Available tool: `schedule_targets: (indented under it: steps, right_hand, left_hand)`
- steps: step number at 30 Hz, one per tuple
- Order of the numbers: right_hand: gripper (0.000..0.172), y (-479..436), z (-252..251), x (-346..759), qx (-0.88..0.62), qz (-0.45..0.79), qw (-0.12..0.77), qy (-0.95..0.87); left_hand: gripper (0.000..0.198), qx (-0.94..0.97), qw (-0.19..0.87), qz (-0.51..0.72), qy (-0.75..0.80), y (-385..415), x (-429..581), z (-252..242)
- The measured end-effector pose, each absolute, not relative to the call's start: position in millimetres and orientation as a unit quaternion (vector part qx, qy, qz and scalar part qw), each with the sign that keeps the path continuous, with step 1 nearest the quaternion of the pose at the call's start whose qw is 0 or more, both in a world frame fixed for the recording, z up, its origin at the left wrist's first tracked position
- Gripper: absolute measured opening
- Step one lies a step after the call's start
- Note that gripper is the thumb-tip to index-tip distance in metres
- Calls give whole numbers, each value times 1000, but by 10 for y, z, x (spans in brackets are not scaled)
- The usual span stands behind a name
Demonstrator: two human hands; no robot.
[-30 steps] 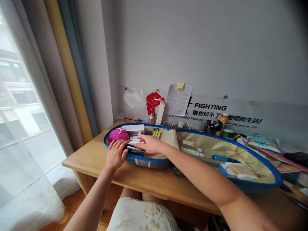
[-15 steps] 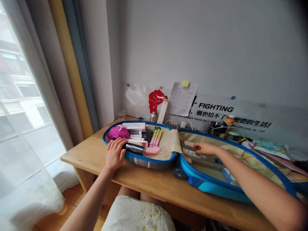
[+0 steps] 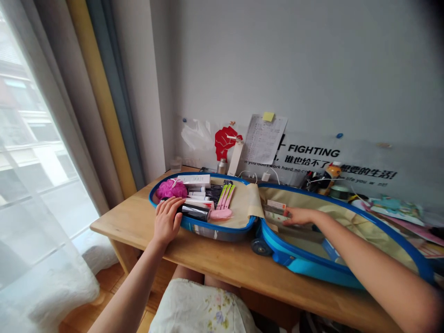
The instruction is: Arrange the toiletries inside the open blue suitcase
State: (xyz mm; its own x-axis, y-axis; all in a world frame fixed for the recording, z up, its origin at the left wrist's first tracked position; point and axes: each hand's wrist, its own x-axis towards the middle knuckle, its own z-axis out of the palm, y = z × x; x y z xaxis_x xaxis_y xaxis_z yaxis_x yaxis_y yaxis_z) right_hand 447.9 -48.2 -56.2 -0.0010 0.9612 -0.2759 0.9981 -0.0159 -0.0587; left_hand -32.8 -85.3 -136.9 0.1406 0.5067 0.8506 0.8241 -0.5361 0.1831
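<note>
A small blue suitcase (image 3: 277, 252) lies open on a wooden desk (image 3: 222, 266). Its left half holds a pink bath pouf (image 3: 170, 189), white boxes (image 3: 194, 179), dark tubes (image 3: 194, 212) and a pink comb (image 3: 224, 203). My left hand (image 3: 167, 220) rests flat on the near rim of that half, fingers spread beside the dark tubes. My right hand (image 3: 301, 215) reaches into the right half, fingertips on flat boxes and tubes (image 3: 275, 210) lying on the beige lining. Whether it grips one is unclear.
Against the wall stand a small metal bottle (image 3: 222, 166), a white box, chargers with cables, an orange-topped bottle (image 3: 332, 173) and papers (image 3: 395, 206). A curtain and window fill the left. My lap shows below the desk's front edge.
My right hand left the items in the left half and moved right into the other half, settling on the boxes there. My left hand stayed put. The view shifted slightly.
</note>
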Motion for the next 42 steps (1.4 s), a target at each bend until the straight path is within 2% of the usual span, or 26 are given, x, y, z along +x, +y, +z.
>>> schedule_targets:
  steps: [6,12,15,19,25,29,35,42]
  right_hand:
    - [35,-554,-522,4530,705,-178,60,684]
    - [21,-574,-430,4500,704,-206,12,679]
    - [19,-620,-289,4515,707,-235,-21,667]
    - [24,-725,-17,4560,708,-259,-86,651]
    - [40,-665,300,4124,664,-213,-187,692]
    - [45,-410,276,3332,618,-147,-173,753]
    - [36,-35,-50,2203,575,-89,-149,800]
    - [40,109,-304,1686,557,-50,-112,822]
  left_hand:
    - [44,-737,174,-476,-447,-848,-327,-1366]
    - [44,-734,168,-478,-452,-851,-326,-1370]
    - [43,-736,170,-477,-449,-852,-324,-1368]
    - [43,-736,169,-482,-444,-852,-314,-1370]
    - [43,-733,151,-483,-455,-856,-303,-1382]
    - [43,-734,146,-482,-456,-848,-314,-1390]
    - [44,-733,150,-484,-455,-844,-315,-1386]
    - [44,-732,144,-486,-454,-856,-301,-1381]
